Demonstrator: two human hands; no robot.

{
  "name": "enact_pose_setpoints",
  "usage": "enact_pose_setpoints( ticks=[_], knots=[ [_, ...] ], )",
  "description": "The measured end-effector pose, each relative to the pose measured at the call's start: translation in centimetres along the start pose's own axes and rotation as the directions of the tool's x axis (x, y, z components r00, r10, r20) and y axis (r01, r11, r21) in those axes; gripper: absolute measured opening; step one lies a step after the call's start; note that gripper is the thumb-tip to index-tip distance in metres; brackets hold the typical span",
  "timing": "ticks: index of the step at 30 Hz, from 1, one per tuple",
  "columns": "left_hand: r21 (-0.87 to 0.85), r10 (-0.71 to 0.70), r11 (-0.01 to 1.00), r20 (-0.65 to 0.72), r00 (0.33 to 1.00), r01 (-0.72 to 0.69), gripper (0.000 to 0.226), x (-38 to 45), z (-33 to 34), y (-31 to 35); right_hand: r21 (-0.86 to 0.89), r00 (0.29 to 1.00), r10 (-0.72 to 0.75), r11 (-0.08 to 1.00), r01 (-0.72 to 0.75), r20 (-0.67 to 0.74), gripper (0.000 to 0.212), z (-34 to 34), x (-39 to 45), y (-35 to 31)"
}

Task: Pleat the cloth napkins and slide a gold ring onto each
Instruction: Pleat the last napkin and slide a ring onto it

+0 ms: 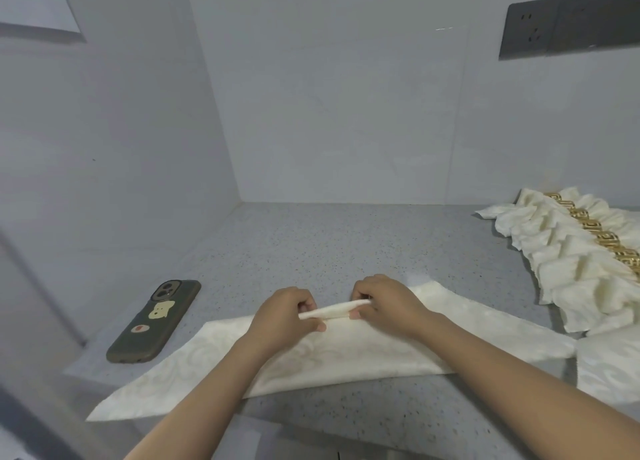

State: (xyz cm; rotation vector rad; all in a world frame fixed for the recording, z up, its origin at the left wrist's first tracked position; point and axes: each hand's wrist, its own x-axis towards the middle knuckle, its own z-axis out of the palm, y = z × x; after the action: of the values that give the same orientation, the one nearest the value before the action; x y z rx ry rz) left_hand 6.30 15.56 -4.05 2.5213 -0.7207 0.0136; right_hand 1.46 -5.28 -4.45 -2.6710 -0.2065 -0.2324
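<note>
A cream napkin [346,349] is being spread across the speckled desk [346,238], its far edge being gathered into a raised pleat that is being pinched by the left hand [287,312] and the right hand [384,302], both grips grasping it. Ringed napkins [568,262] are lying at the right, a phone [154,321] at the left.

On the counter [346,238] before you, a napkin [346,352] lies spread, its far edge gathered between your left hand [284,312] and right hand [384,304]. A phone [154,321] lies to its left. Ringed napkins [571,262] lie in a row at far right, against the wall [346,96] behind.
</note>
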Motion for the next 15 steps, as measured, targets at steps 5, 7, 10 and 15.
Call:
enact_pose_setpoints(
  ticks=[5, 7, 10, 15],
  knots=[
    [-0.064, 0.022, 0.998, 0.106, 0.994, -0.015, 0.014, -1.2, -0.9, -0.7, -0.027, 0.997, -0.016, 0.999, 0.018, 0.073, 0.016, -0.1, -0.8, 0.1],
    [-0.114, 0.006, 0.993, 0.123, 0.992, 0.008, 0.011, -1.5, -1.3, -0.8, 0.018, 0.997, -0.010, 1.000, 0.009, 0.075, 0.018, -0.2, -1.2, 0.3],
    [-0.204, -0.033, 0.977, 0.121, 0.992, 0.058, 0.040, -1.7, -1.2, -1.0, 0.125, 0.998, 0.035, 0.991, -0.041, 0.048, 0.045, -0.4, -1.7, 0.5],
    [-0.252, -0.124, 0.959, 0.039, 0.992, 0.130, 0.029, -1.7, -0.4, -0.7, 0.246, 0.988, 0.155, 0.957, -0.156, 0.024, 0.030, -0.1, -1.9, 0.3]
  ],
)
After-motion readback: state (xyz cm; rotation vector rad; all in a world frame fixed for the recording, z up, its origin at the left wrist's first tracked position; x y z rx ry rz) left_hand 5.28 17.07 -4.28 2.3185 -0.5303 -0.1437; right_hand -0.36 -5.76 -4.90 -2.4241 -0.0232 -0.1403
